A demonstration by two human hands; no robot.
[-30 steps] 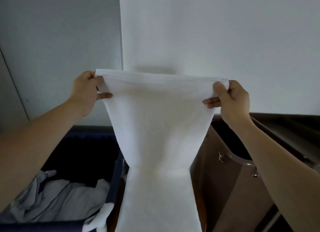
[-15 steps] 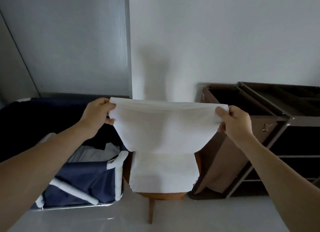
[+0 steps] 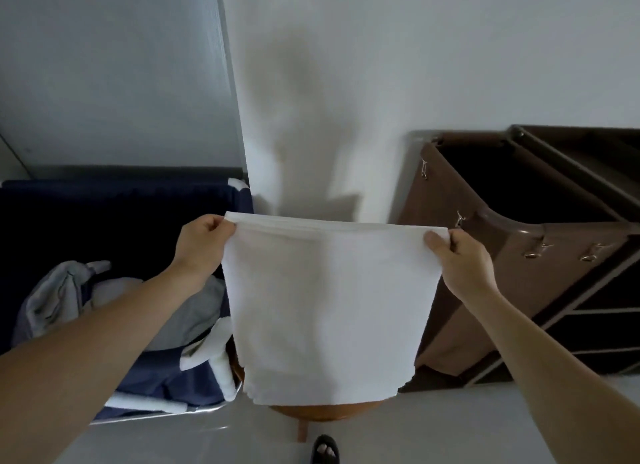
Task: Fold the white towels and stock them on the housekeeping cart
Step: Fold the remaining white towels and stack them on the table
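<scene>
A white towel, folded over on itself, hangs in the air in front of me. My left hand pinches its top left corner and my right hand pinches its top right corner, so the top edge is stretched level. The towel's lower edge hangs over a round wooden stool, most of which it hides. The brown housekeeping cart stands to the right against the wall, its dark bag open at the top and shelves further right.
A navy laundry hamper on the left holds grey and white linen. A white wall is straight ahead, a grey door panel at upper left. A foot in a black sandal shows on the pale floor below.
Both hands lowered the towel from head height to waist height. The hanging lower part has come up, so the towel now hangs shorter and doubled over the stool.
</scene>
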